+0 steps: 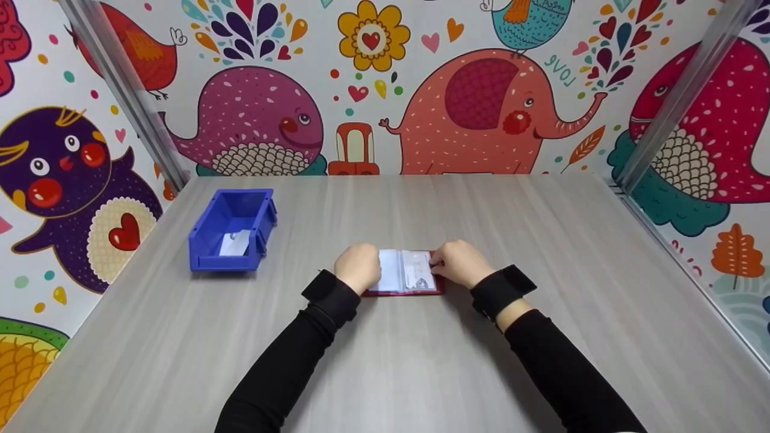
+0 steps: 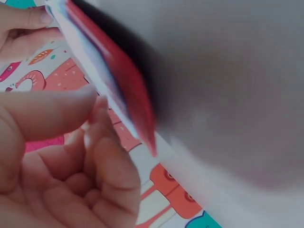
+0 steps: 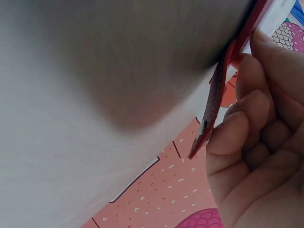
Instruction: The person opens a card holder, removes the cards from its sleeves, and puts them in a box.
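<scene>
A red card holder (image 1: 442, 287) lies spread open on the table, its pale sleeve pages facing up. A white printed card (image 1: 419, 270) shows in the right-hand sleeve. At the left side of the holder, my left hand (image 1: 359, 267) has thumb and index fingertip together at the edge of the sleeve pages (image 2: 90, 64); the exact contact is partly hidden. My right hand (image 1: 462, 263) pinches the right edge, thumb on the page side and curled fingers by the red cover (image 3: 259, 16). From that edge a narrow red strap (image 3: 211, 107) sticks out beside the right fingers.
A blue plastic bin (image 1: 224, 263) stands at the left on the table (image 1: 385, 361), with white cards (image 1: 234, 243) inside. Walls with cartoon animals (image 1: 481, 120) close off the back and both sides. Metal posts (image 1: 129, 96) stand in the corners.
</scene>
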Action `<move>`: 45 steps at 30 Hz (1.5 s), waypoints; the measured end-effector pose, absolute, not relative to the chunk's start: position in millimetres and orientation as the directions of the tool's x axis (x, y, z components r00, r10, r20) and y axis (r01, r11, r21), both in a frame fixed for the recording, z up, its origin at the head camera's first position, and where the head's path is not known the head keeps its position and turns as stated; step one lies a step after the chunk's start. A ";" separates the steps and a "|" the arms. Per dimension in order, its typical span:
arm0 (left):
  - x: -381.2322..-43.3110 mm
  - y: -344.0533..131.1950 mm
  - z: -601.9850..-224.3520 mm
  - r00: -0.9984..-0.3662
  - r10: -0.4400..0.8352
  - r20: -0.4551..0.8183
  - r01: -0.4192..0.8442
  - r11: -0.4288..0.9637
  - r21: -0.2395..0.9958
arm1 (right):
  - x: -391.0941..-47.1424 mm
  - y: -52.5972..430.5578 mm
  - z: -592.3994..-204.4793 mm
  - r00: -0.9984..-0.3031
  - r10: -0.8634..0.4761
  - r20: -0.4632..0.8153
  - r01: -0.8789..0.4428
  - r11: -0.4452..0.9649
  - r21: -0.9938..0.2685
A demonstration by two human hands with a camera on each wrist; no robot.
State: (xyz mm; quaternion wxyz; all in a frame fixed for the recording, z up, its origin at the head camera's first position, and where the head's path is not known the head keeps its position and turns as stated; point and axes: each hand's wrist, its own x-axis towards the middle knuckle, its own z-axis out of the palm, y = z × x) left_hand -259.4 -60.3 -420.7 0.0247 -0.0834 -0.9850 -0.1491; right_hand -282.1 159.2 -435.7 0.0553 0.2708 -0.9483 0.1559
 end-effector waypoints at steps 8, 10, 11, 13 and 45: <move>-257.5 -44.5 -421.6 -0.970 0.211 0.123 0.241 0.909 0.339 | -281.2 158.1 -436.8 -0.851 -0.493 0.181 -0.525 0.808 -0.267; -256.8 -40.3 -423.6 -0.966 0.224 0.129 0.256 0.901 0.350 | -280.8 158.2 -436.5 -0.850 -0.493 0.185 -0.527 0.806 -0.270; -256.5 -38.3 -424.6 -0.964 0.231 0.129 0.262 0.898 0.353 | -280.7 158.4 -436.5 -0.847 -0.497 0.190 -0.531 0.804 -0.267; -255.8 -35.1 -426.8 -0.960 0.247 0.136 0.280 0.891 0.357 | -280.6 158.6 -436.9 -0.842 -0.502 0.200 -0.539 0.800 -0.263; -254.6 -27.3 -426.0 -0.977 0.215 0.010 0.200 0.890 0.410 | -278.0 157.0 -435.7 -0.836 -0.505 0.215 -0.546 0.806 -0.229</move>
